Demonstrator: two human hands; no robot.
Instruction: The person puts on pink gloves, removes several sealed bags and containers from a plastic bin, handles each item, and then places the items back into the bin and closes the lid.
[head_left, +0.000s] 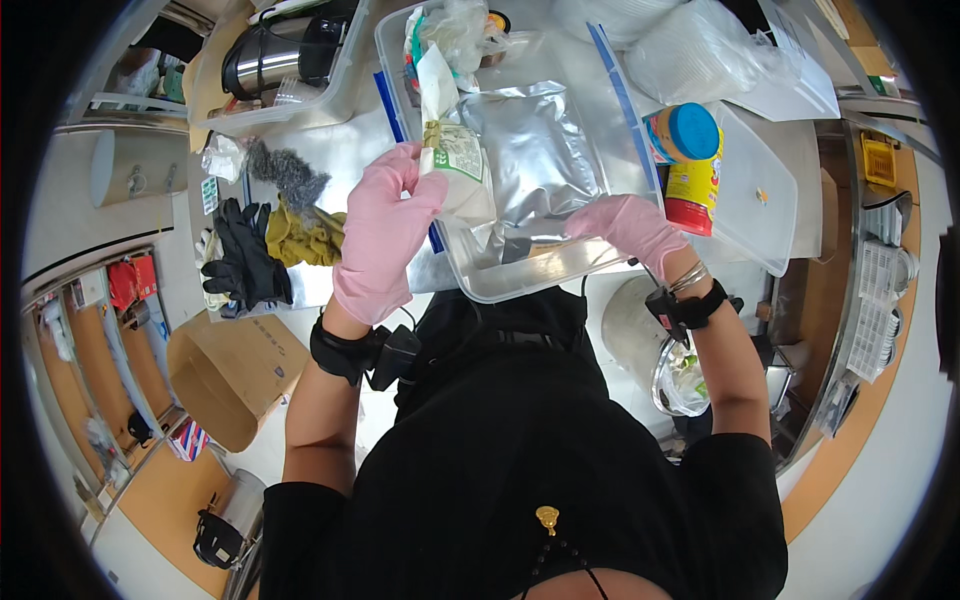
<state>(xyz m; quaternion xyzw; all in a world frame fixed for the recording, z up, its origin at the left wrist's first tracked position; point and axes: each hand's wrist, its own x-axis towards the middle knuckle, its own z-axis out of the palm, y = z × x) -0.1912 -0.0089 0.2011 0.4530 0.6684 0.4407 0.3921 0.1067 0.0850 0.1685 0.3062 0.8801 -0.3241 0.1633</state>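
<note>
My left hand (391, 225), in a pink glove, grips a white packet (459, 180) with a green printed label at the left side of a clear plastic bin (517, 291). The packet stands upright along the bin's left wall. A large silver foil pouch (536, 150) lies flat inside the bin. My right hand (626, 225), gloved the same way, reaches over the bin's near right corner beside the pouch's lower edge. Its fingertips point into the bin, and whether they pinch anything is unclear. Crumpled clear plastic bags (457, 34) fill the bin's far left corner.
A blue-lidded jar (691, 133) and a yellow canister with a red lid (694, 187) are right of the bin. Steel wool (289, 172), a mustard cloth (304, 234) and black gloves (244, 251) lie left. Another bin (352, 67) holds an electric kettle (277, 56).
</note>
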